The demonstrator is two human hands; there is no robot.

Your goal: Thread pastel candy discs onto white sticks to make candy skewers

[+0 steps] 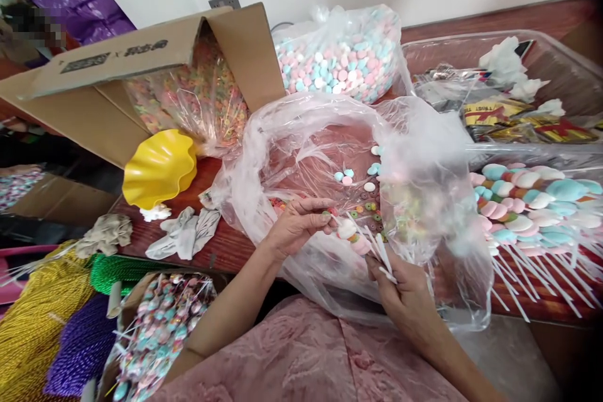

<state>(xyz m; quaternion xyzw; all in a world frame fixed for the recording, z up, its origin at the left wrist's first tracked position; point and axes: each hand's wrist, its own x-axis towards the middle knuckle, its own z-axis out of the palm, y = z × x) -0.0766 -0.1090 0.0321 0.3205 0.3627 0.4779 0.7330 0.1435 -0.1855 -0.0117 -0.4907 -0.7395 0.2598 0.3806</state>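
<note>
My right hand (407, 289) is closed around several thin white sticks (384, 254). Small candy-like pieces in white, pink and orange (351, 232) are threaded at the ends of these sticks. Thumb and fingers of my left hand (301, 226) pinch together at those tips, on a small red ring-shaped piece (332, 213), partly covered by the fingertips. Below both hands lies a wide-open clear plastic bag (301, 113). Inside it are loose blue, white and pink discs (347, 176) and small coloured rings (372, 210).
Finished-looking candy sticks (541, 207) lie piled at right, below a clear tray (499, 38) of packets. Behind the open bag stand a bag of pastel discs (339, 66) and a cardboard box (245, 50) with bagged rings. A yellow wavy bowl (157, 166) and crumpled gloves (186, 232) are left.
</note>
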